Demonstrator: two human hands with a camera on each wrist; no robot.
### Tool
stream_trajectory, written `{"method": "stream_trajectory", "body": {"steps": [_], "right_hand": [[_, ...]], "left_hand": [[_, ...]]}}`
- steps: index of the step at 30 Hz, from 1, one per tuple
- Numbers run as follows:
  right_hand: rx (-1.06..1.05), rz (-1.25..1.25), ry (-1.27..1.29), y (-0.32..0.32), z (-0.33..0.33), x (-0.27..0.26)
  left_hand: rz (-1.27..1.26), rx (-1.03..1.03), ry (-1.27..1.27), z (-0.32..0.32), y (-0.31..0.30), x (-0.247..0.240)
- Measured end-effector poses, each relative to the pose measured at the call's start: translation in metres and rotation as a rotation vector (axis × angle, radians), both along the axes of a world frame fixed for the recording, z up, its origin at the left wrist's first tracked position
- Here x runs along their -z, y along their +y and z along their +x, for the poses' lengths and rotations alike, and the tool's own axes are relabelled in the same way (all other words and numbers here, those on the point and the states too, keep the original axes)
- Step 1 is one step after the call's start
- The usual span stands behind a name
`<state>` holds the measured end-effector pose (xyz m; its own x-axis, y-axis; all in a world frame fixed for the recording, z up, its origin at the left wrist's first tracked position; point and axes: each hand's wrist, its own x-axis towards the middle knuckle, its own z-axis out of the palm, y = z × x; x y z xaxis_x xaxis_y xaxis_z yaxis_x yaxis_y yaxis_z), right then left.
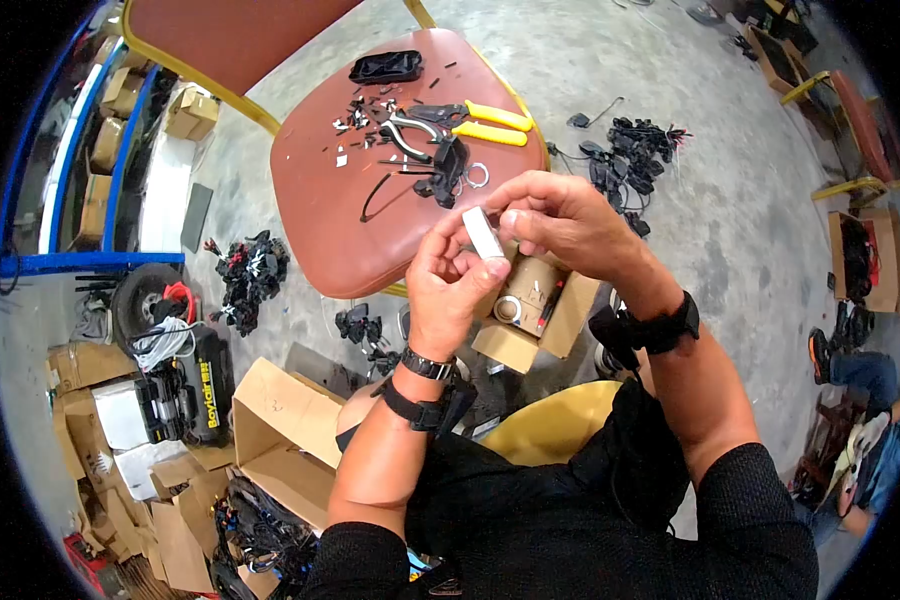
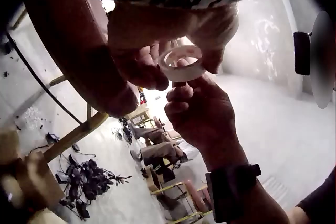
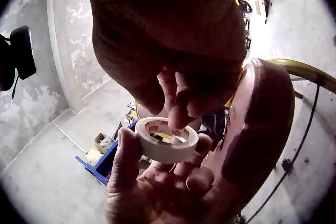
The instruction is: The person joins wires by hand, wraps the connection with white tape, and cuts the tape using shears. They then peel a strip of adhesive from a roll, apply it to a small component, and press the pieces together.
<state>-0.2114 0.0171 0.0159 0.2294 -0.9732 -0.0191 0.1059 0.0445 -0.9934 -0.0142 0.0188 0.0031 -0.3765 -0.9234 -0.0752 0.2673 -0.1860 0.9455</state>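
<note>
A roll of white tape (image 1: 484, 234) is held by my left hand (image 1: 448, 285) in front of the chair seat, thumb on one side and fingers on the other. The right wrist view shows the roll (image 3: 167, 148) from its open side, with red print inside the core; the left thumb and fingers (image 3: 157, 182) hold its outer edge. My right hand (image 1: 570, 225) is bent over the roll, thumb and forefinger close together at its side. Its fingertips (image 3: 181, 116) overlap the core's rim; I cannot tell whether they pinch any tape. The left wrist view also has the roll (image 2: 181, 66) between both hands.
On the red chair seat (image 1: 320, 230) lie yellow-handled pliers (image 1: 495, 125), grey-handled cutters (image 1: 410, 130), a black connector piece (image 1: 445, 175) and small scraps. Below my hands is a cardboard box (image 1: 510, 345) with tape rolls. Bundles of black cables (image 1: 250, 280) lie on the floor.
</note>
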Motion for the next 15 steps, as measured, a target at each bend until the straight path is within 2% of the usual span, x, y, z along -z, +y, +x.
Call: {"method": "stream_trajectory", "body": {"steps": [4,10,13,15], "right_hand": [[0.006,-0.019,0.002,-0.001,0.001,0.003],[0.002,-0.060,0.024,-0.001,0.004,-0.003],[-0.019,-0.063,0.032,0.001,0.005,-0.009],[-0.042,-0.032,-0.008,0.002,0.008,-0.013]], "left_hand": [[0.003,-0.060,-0.007,-0.001,0.002,-0.005],[0.112,0.069,0.169,0.008,-0.003,-0.003],[0.188,0.032,0.204,0.007,0.000,0.000],[0.174,0.078,0.232,0.010,-0.001,0.001]]}}
